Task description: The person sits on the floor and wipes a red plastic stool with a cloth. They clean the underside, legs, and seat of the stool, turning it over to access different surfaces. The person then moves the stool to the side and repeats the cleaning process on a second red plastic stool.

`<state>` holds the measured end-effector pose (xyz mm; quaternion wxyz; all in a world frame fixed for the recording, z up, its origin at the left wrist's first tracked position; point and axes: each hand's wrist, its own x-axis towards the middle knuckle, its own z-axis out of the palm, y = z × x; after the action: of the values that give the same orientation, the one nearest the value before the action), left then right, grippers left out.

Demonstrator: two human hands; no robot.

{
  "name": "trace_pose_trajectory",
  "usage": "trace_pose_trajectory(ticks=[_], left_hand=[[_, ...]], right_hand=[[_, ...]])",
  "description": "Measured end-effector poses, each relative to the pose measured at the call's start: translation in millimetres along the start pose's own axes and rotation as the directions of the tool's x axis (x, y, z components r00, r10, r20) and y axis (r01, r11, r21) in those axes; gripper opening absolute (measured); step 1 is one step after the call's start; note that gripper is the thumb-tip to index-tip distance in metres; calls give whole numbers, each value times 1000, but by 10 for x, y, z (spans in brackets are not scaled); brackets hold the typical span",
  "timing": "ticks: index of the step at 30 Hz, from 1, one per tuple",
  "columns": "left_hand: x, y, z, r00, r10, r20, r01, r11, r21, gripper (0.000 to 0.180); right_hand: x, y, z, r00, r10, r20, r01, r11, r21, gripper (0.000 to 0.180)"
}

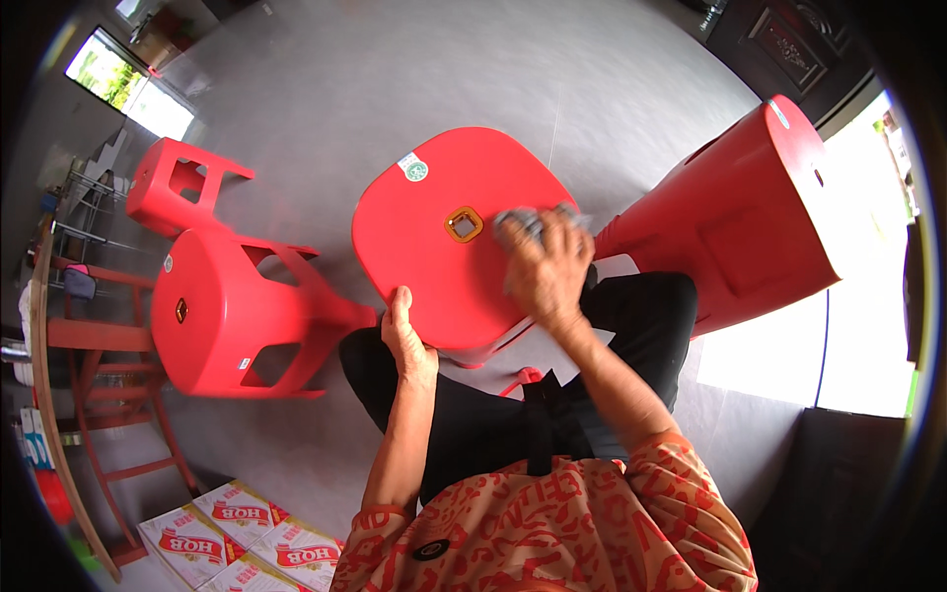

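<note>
The red plastic stool (444, 242) rests on the seated person's lap, seat up. The right hand (547, 271) presses a bunched grey cloth (528, 222) onto the seat, beside the square centre hole (464, 224). The left hand (406, 335) grips the near rim, fingers closed on it. Wiping appears under way; how much of the seat is covered cannot be told. Left of the left hand lie two more red stools (232, 316) (182, 183) on their sides; right of the right hand, another (750, 212).

Head camera, looking steeply down, close over lap; fisheye.
</note>
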<state>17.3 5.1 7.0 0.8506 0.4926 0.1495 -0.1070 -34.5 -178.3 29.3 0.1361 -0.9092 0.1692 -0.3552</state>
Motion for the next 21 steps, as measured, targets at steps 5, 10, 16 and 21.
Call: trace_pose_trajectory(ticks=[5,10,16,21], left_hand=[[84,-69,-127,999,39,13,-40,995,97,46],[160,-142,-225,992,125,29,-128,975,182,53],[49,-60,-73,986,159,-58,-136,946,296,54],[106,-62,-129,984,178,-28,-163,945,285,58]], right_hand=[[-450,-730,-158,984,-118,130,90,975,201,41],[-365,-493,-176,966,-231,117,201,953,228,43],[-208,-131,-149,976,-186,118,167,974,154,43],[104,331,-123,990,-100,99,97,995,30,35]])
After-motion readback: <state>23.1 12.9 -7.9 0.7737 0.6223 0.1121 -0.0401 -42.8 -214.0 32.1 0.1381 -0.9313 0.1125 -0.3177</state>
